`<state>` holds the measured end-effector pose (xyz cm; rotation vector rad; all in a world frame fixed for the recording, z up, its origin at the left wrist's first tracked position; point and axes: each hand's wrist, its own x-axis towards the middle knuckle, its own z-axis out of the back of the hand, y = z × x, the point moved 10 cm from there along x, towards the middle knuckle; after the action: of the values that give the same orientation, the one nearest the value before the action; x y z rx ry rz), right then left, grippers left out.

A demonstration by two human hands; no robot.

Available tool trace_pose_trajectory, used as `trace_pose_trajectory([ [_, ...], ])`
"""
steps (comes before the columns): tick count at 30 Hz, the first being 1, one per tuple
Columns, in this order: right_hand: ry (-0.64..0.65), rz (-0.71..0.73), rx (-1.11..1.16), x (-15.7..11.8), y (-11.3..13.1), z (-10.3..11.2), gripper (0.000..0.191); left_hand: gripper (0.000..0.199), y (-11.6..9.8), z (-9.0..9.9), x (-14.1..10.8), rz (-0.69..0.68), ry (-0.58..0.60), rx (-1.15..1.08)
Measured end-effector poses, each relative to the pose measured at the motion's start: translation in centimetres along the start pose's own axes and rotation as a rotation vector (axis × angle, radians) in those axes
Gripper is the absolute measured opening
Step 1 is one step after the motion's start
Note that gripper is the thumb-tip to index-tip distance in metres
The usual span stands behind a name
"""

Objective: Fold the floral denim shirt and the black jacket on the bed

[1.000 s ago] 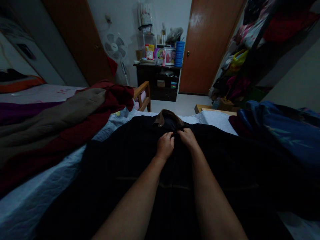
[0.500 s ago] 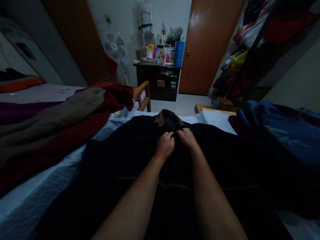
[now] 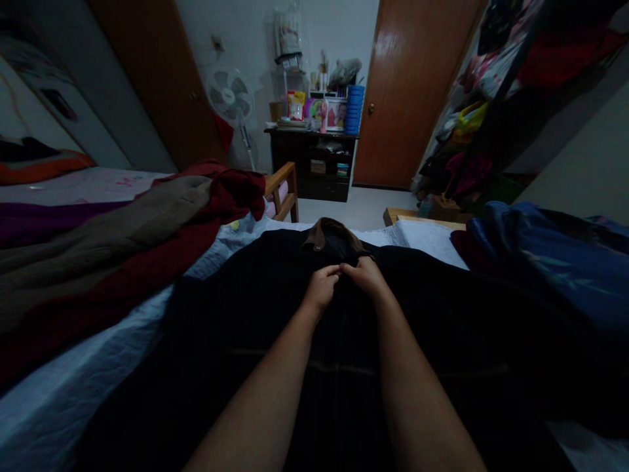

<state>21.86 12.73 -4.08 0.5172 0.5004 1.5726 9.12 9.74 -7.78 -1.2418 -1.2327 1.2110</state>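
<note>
A dark jacket (image 3: 255,295) lies spread out on the bed, its front facing up and its brown collar (image 3: 317,237) at the far end. Just below the collar, my left hand (image 3: 322,286) pinches the jacket's front edge. My right hand (image 3: 366,274) grips the opposite front edge, close against the left, with the thumb reaching toward the left fingertips. Both hands meet at the top of the front opening. The fastening between the fingers is too dark and small to make out.
Brown and dark red clothes (image 3: 162,210) lie to the left on the bed. A pile of folded blue clothes (image 3: 555,255) sits at the right. Pale quilted bedding (image 3: 122,341) shows around the jacket. Beyond are a wooden chair arm (image 3: 285,183), a standing fan (image 3: 230,98) and a dark cabinet (image 3: 304,164).
My left fingers have straightened a little and the right thumb has come across toward them. Both hands stay at the jacket's neck opening. The view has shifted slightly.
</note>
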Motion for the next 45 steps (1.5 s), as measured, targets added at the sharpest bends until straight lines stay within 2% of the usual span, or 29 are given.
trace_pose_trajectory([
  [3, -0.021, 0.004, -0.071, 0.1, 0.1, 0.0, 0.034, 0.038, 0.7, 0.3, 0.2, 0.043, -0.032, -0.056],
  [10, -0.052, -0.010, -0.235, 0.0, 0.4, -0.3, 0.039, 0.043, 0.8, 0.4, 0.3, 0.027, -0.047, 0.023],
  [14, -0.039, -0.013, -0.266, 0.0, 0.4, -0.4, 0.041, 0.044, 0.8, 0.3, 0.3, 0.030, -0.053, 0.083],
  [28, -0.054, 0.024, -0.246, 0.2, 0.4, -0.3, 0.037, 0.036, 0.0, 0.1, 0.1, -0.052, -0.036, 0.064],
  [31, -0.063, 0.017, -0.177, 0.2, 0.1, -0.1, 0.035, 0.036, -0.2, 0.0, -0.1, -0.050, -0.029, 0.128],
  [34, -0.129, 0.026, -0.036, 0.1, -0.2, 0.7, 0.032, 0.038, -0.5, -0.5, -0.3, -0.054, 0.002, 0.222],
  [38, -0.273, 0.084, 0.208, 0.2, -0.7, 2.4, 0.055, 0.040, -2.2, -1.4, -1.1, -0.186, 0.030, 0.509],
  [41, -0.308, 0.012, 0.389, 0.8, -2.5, 2.7, 0.066, 0.043, -2.8, -2.7, -2.0, -0.259, 0.078, 0.816],
  [45, -0.367, -0.142, 0.697, 1.1, -5.2, 2.1, 0.069, 0.057, -1.7, -4.3, -3.0, -0.258, 0.164, 1.095],
])
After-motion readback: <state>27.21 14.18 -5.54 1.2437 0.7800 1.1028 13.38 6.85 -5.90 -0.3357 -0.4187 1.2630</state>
